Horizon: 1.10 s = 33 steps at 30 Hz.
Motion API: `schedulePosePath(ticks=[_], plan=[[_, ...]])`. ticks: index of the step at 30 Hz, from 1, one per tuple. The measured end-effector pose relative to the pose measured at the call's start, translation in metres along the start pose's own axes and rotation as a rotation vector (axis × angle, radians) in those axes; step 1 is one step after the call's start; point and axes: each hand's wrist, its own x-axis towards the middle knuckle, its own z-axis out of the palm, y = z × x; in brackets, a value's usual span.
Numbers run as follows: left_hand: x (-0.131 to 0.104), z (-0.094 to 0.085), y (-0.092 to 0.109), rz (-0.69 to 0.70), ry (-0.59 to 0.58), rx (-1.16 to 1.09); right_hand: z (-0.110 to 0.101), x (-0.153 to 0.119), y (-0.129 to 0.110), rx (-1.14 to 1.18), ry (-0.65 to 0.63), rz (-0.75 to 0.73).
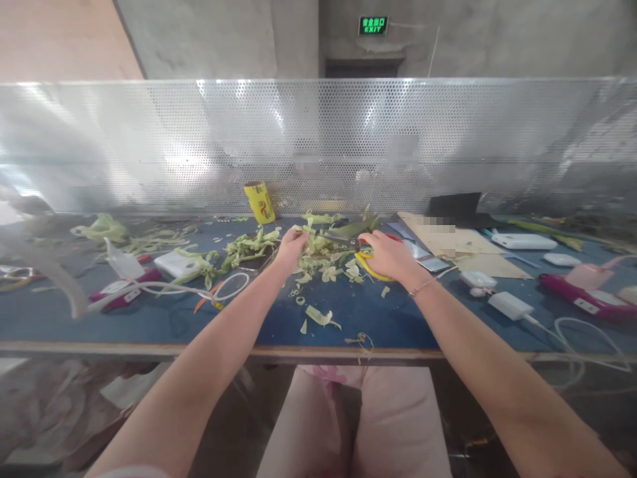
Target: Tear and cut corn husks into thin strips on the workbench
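Note:
Over the middle of the blue tabletop, my left hand [293, 244] is closed on a pale green plant piece [314, 234], partly hidden by the fingers. My right hand [387, 253] grips scissors with yellow and red handles [369, 265], their blades pointing left toward that piece. Beneath and between the hands lies a heap of pale green plant scraps [326, 260]. A larger mound of green plant pieces [246, 247] sits left of my left hand. A curled pale scrap [321, 317] rests nearer the table's front edge.
A yellow cardboard tube [259, 202] stands at the back by the perforated metal screen [209, 146]. Right of my right hand are a phone [425, 255], brown paper [460, 240] and white chargers [510, 305]. Magenta power strips [124, 289] and white cables [189, 287] lie about.

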Motion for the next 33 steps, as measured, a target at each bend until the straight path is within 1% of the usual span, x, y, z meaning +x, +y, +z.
schedulePosePath(ticks=[4,10,13,17,22,27,30,33], plan=[[-0.0007,0.0002,-0.0002,0.017,0.004,0.016,0.0023,-0.0010,-0.0005,-0.004,-0.017,-0.015],[0.0036,-0.0018,-0.0068,0.054,0.029,0.161,0.0050,-0.0005,0.0003,0.011,-0.028,-0.027],[0.0040,-0.0024,-0.0081,0.065,0.025,0.169,0.0057,-0.0009,-0.0014,0.017,-0.024,-0.023],[0.0010,-0.0013,-0.0058,0.062,-0.040,0.106,0.0063,-0.0009,-0.0027,0.019,-0.023,0.004],[-0.0024,0.0004,-0.0031,0.027,-0.128,0.020,0.0058,0.0008,-0.0012,0.022,-0.014,0.043],[-0.0026,0.0000,-0.0033,-0.018,-0.172,-0.034,0.0042,-0.0003,-0.0027,0.028,0.009,0.037],[-0.0022,-0.0010,-0.0043,-0.011,-0.191,-0.020,0.0035,-0.0012,-0.0045,0.018,0.004,0.024],[-0.0024,-0.0022,-0.0045,0.014,-0.180,0.010,0.0030,-0.0013,-0.0055,0.005,-0.002,0.018]])
